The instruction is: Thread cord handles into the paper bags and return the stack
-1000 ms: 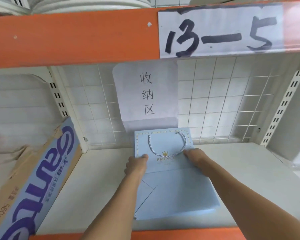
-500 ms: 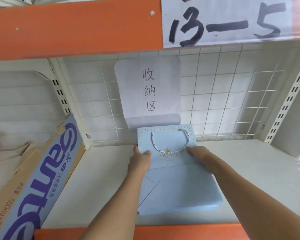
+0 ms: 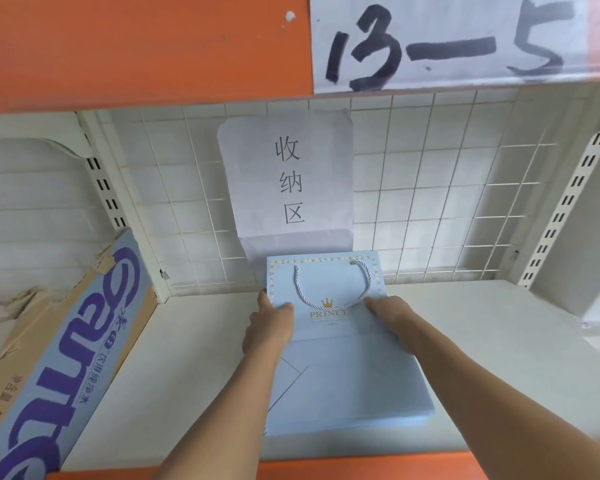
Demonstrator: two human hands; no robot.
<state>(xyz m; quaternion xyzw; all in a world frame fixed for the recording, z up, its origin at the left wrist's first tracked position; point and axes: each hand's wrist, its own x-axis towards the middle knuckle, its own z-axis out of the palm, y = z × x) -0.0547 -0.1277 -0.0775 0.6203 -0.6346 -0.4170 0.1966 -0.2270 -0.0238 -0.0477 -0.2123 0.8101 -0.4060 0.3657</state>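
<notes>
A stack of flat light-blue paper bags (image 3: 347, 382) lies on the white shelf (image 3: 187, 375), its top end close to the wire grid at the back. The top bag carries a white twisted cord handle (image 3: 333, 299) above a gold crown print. My left hand (image 3: 271, 323) holds the stack's left edge, thumb on top and fingers along the side. At the right edge my right hand (image 3: 392, 317) holds the stack with its thumb on the top bag; its other fingers are hidden.
A torn cardboard box (image 3: 66, 358) with purple lettering leans at the left of the shelf. A paper sign (image 3: 288, 181) hangs on the wire grid (image 3: 430, 202) behind the bags. An orange beam (image 3: 136, 46) with a "13-5" label runs overhead. The shelf's orange front edge (image 3: 326, 467) is below.
Both hands have slid the stack further back on the shelf toward the wire grid. My left hand has shifted up along the stack's left edge.
</notes>
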